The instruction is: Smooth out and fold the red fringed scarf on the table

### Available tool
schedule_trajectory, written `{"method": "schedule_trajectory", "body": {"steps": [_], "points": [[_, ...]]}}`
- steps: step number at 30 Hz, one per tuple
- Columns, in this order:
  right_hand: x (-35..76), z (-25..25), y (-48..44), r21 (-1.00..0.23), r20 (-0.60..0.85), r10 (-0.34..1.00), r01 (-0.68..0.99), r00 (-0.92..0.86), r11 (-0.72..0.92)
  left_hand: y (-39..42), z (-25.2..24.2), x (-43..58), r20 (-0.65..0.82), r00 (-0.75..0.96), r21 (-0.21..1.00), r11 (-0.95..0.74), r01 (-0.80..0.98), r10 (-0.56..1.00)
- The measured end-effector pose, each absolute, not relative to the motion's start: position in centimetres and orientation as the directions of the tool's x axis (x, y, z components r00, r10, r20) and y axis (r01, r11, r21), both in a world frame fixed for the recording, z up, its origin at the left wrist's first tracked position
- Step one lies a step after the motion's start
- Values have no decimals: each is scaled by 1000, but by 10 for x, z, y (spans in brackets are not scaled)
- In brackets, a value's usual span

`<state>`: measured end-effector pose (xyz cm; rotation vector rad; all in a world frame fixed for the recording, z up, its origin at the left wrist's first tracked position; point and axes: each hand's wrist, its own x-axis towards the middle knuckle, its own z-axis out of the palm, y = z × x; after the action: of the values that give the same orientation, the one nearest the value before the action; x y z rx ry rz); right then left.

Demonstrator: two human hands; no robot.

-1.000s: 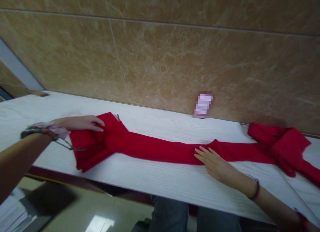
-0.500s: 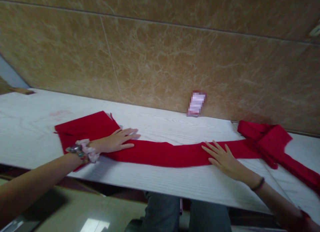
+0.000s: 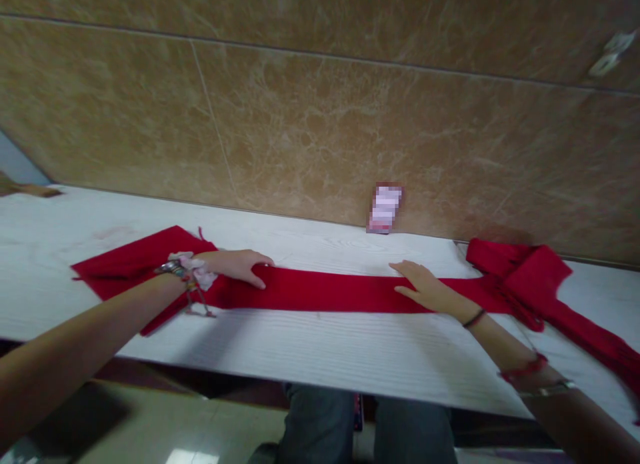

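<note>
A long red cloth strip (image 3: 320, 292) lies lengthwise across the white table, its middle part flat and straight. My left hand (image 3: 237, 265) rests on it left of centre, thumb on the cloth and fingers by the far edge, thumb and fingers apart. On the right part of the strip lies my right hand (image 3: 425, 285); its fingers reach past the far edge, with the thumb spread away on the cloth. The left end fans into a wider folded piece under my left wrist. At the right, the cloth is crossed over itself in a loose bundle, and a tail runs toward the near right.
The white table (image 3: 310, 344) backs onto a brown marbled wall (image 3: 300, 131). A phone (image 3: 385, 209) with a blurred screen leans on the wall. A brown wooden piece (image 3: 37, 191) lies at the far left. My legs (image 3: 320, 424) are below the near edge.
The middle of the strip has become straighter, and its left end has shifted left. Both hands have gone from flat with spread fingers to more curled. My right hand has moved slightly left.
</note>
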<state>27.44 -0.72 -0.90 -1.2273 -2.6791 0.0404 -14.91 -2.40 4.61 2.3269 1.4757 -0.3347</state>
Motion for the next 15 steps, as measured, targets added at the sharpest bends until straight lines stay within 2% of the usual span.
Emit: {"method": "schedule_trajectory", "body": {"steps": [3, 6, 12, 15], "points": [[268, 1, 8, -182, 11, 704, 691, -710, 699, -22, 55, -141, -487, 466, 251, -392, 885, 739], [271, 10, 6, -208, -48, 684, 677, -728, 706, -29, 62, -140, -455, 530, 339, -411, 846, 716], [300, 9, -17, -295, -31, 705, 680, -709, 671, -35, 70, -139, -506, 459, 181, -430, 885, 731], [312, 10, -16, -252, -43, 725, 710, -687, 658, -29, 70, -143, -539, 453, 199, -415, 888, 710]]}}
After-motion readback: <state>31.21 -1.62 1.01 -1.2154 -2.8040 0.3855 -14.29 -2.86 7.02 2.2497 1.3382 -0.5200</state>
